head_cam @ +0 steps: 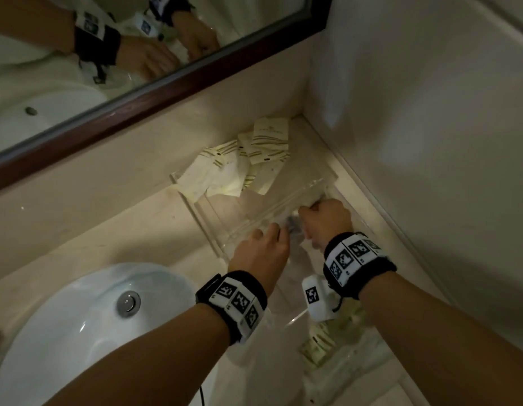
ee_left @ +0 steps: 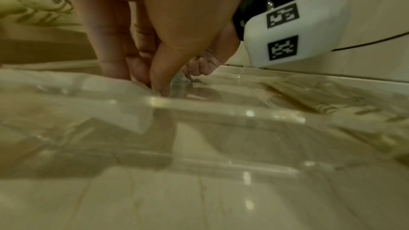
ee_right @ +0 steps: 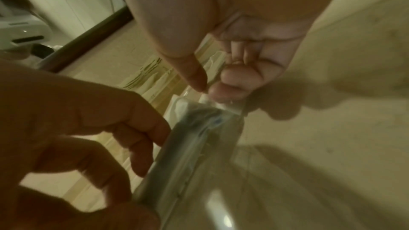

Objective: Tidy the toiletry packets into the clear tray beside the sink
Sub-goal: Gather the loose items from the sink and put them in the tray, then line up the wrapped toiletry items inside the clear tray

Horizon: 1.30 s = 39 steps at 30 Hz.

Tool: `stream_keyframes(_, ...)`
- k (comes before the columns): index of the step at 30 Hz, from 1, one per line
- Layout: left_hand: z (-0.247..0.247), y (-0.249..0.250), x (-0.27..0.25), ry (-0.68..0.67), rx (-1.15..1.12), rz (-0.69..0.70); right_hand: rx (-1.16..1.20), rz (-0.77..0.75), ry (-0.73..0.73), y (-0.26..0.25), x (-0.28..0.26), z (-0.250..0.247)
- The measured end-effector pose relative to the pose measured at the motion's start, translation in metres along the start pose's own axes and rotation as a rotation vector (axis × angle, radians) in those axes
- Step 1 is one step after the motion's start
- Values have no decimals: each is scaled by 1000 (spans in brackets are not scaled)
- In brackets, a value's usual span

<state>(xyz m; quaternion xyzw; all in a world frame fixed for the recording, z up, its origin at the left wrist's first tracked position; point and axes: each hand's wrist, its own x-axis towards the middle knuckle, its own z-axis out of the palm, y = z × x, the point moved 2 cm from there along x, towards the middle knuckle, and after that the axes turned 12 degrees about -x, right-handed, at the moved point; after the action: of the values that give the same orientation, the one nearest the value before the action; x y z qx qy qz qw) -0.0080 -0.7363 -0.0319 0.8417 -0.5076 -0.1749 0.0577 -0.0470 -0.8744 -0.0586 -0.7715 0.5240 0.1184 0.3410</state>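
Observation:
A clear tray (head_cam: 195,218) lies on the counter right of the sink. Several cream toiletry packets (head_cam: 254,153) are heaped at its far end, some spilling over the rim. Over the tray's near part both hands meet on a long clear-wrapped packet (head_cam: 292,225) with something grey and blue inside. My right hand (head_cam: 305,213) pinches one end of the clear-wrapped packet (ee_right: 199,137) between thumb and forefinger. My left hand (head_cam: 279,230) grips its side with curled fingers (ee_right: 141,139). In the left wrist view my left hand (ee_left: 159,85) reaches down into the tray (ee_left: 221,109).
The white sink (head_cam: 78,317) is at the lower left. More cream packets (head_cam: 322,344) lie on the counter under my right wrist. A dark-framed mirror (head_cam: 166,92) runs along the back, and a wall (head_cam: 430,142) closes the right side close to the tray.

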Motion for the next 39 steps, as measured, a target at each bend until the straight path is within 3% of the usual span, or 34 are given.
stream_keyframes(5, 7, 1, -4, -22, -26, -32, -47, -94, -58, 0, -12, -12)
stream_keyframes(10, -6, -1, -3, -63, -87, -65, 36, -97, 21, 9, -15, -28)
stream_keyframes(15, -36, -12, 7, 68, -228, -130, 47, -158, 75, -4, -20, -48)
stream_keyframes(19, -49, -1, 4, 76, -305, -47, 59, -181, 173, -7, -25, -77)
stream_keyframes(26, -11, 67, -21, -188, -304, 104, 72, 97, 225, 85, -60, -86)
stream_keyframes(31, 24, 95, -35, -323, -247, 78, 12, 250, 178, 153, -102, -68)
stream_keyframes(35, 46, 102, -43, -385, -150, 27, -141, 284, 53, 181, -130, -25)
stream_keyframes(39, 54, 105, -45, -377, -158, 17, -239, 280, -1, 177, -147, 10)
